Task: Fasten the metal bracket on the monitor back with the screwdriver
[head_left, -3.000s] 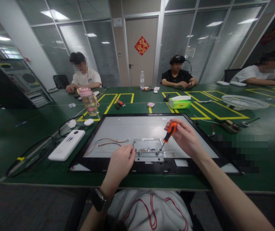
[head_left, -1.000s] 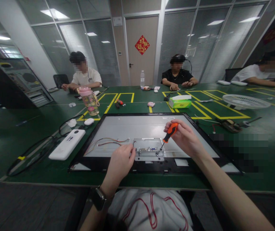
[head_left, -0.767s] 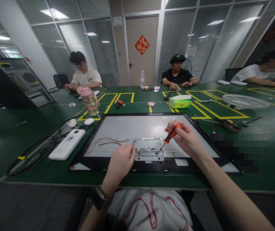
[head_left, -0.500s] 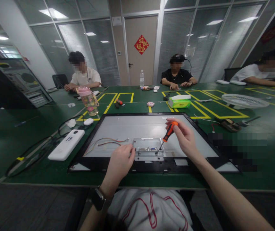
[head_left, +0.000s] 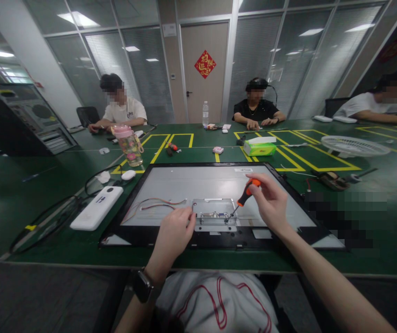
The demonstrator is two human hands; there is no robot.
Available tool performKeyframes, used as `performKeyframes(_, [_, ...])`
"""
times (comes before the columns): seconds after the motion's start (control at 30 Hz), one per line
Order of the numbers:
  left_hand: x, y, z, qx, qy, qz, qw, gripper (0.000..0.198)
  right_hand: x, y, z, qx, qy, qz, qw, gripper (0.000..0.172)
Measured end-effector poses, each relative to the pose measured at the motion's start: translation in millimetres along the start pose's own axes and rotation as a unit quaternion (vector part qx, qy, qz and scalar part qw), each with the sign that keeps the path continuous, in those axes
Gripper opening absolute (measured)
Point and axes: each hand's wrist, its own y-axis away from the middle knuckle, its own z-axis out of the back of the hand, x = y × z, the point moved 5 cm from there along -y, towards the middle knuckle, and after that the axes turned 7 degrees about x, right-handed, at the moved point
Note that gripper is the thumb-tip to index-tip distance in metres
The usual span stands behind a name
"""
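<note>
A flat monitor panel [head_left: 170, 185] in a black frame lies face down on the green table in front of me. A small metal circuit cover [head_left: 214, 214] sits near its front edge, with thin coloured wires [head_left: 157, 203] running off to the left. My right hand [head_left: 271, 201] is closed on an orange-handled screwdriver [head_left: 246, 194], its tip down at the cover's right side. My left hand [head_left: 174, 233] rests with curled fingers against the cover's left edge; I cannot make out anything held in it.
A white oblong device [head_left: 96, 208] and black cable loops [head_left: 51, 217] lie to the left. A pink-lidded bottle [head_left: 129, 145], a green tissue box [head_left: 259, 147], a white fan grille [head_left: 354, 147] and small parts lie farther back. Three other people sit around the table.
My right hand has kept twisting the screwdriver, its handle tilting slightly right and its fingers regripping. The tip stays at the cover's right side. My left hand has not moved.
</note>
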Motion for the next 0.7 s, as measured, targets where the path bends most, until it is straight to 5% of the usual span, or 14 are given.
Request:
performKeyframes(0.2, [-0.3,-0.9,-0.4,0.001,0.002,-0.004,1.000,0.021,1.1,1.0,-5.1,0.049,0.000,-0.010,0.999,0.034])
performKeyframes(0.43, [-0.1,-1.5,-0.2,0.002,-0.001,0.001,1.000,0.020,-2.4,2.3,-2.1,0.018,0.036,-0.001,0.999,0.026])
performKeyframes(0.7, [-1.6,0.8,0.0,0.005,-0.003,0.002,1.000,0.020,-5.2,3.1,-8.3,0.070,0.018,-0.028,0.997,0.036])
